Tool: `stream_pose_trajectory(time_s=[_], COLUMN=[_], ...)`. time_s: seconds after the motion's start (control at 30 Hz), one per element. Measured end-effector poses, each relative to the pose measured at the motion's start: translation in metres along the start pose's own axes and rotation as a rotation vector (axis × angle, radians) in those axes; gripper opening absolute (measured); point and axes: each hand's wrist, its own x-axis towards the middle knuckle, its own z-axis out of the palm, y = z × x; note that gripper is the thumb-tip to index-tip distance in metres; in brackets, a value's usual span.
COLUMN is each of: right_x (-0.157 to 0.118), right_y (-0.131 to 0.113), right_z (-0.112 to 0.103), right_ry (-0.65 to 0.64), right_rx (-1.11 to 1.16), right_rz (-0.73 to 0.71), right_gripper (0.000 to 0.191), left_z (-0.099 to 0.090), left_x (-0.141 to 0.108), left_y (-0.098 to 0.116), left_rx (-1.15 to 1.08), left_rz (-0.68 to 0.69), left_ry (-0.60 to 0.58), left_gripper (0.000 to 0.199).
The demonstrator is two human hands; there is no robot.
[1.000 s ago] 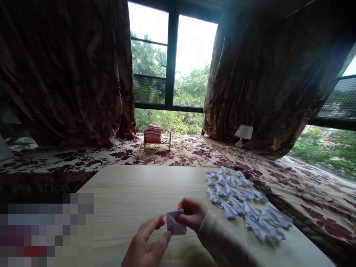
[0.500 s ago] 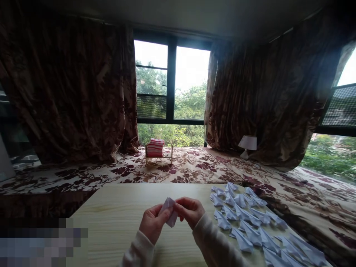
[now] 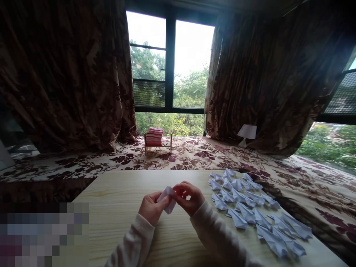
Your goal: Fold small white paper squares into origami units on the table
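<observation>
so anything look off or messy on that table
Nothing stands out. Both hands, left hand and right hand, pinch one small folded paper above the wooden table. The folded paper pieces lie in loose overlapping rows at right, none torn.

The person wears a top with long, cream-coloured sleeves of soft knitted fabric. The left cream knitted sleeve [image 3: 133, 241] enters the picture from about 7 o'clock, and the right cream knitted sleeve [image 3: 219, 241] from about 5 o'clock. Each sleeve ends in a snug cuff at the wrist. The bare left hand [image 3: 151, 209] and bare right hand [image 3: 190, 198] carry no ring or watch that I can see.
</observation>
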Motion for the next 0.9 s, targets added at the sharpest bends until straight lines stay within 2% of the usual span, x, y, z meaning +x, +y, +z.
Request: stream_pose_trajectory(time_s=[0.2, 0.3, 0.43, 0.63, 0.9], right_x=[0.002, 0.003, 0.005, 0.006, 0.003], right_y=[-0.002, -0.006, -0.011, -0.009, -0.020], right_z=[-0.004, -0.007, -0.012, -0.018, -0.014], right_ry=[-0.049, -0.060, -0.084, -0.161, -0.188], right_rx=[-0.068, -0.171, -0.373, -0.604, -0.695], right_rz=[-0.083, -0.132, -0.267, -0.460, -0.474], right_gripper=[0.016, 0.015, 0.009, 0.018, 0.018], left_z=[0.002, 0.001, -0.002, -0.004, -0.003], left_x=[0.000, 0.002, 0.004, 0.007, 0.007], left_y=[-0.001, -0.006, -0.012, -0.014, -0.022], left_rx=[-0.011, 0.008, 0.036, 0.052, 0.092], left_rz=[0.002, 0.006, -0.001, -0.016, 0.025], left_ry=[-0.010, -0.010, -0.023, -0.040, -0.024], left_gripper=[0.031, 0.031, 0.030, 0.026, 0.028])
